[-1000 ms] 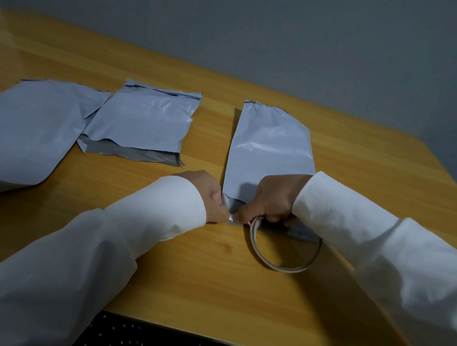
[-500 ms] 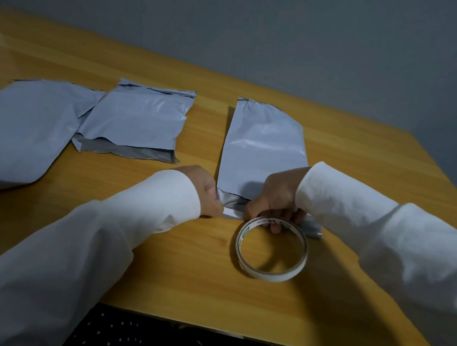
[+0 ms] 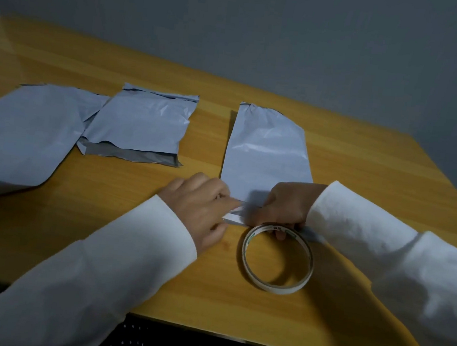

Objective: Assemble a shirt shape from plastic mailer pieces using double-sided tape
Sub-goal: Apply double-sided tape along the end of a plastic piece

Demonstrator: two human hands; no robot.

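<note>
Pinching a tape strip (image 3: 234, 214), left hand (image 3: 201, 209) and right hand (image 3: 285, 209) (gripping the roll (image 3: 277, 258)) meet at the mailer piece (image 3: 265, 154).

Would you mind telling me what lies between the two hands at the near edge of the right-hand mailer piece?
In the head view, a short white strip of tape spans from left hand to right hand.

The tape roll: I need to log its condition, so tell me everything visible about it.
The tape roll is a thin white ring with a wide open centre and green print on its inner face. It stands tilted on the wooden table, just in front of the near edge of the right-hand mailer piece. The right hand holds its far rim, one fingertip inside the ring. A white strip runs from it towards the left hand.
</note>
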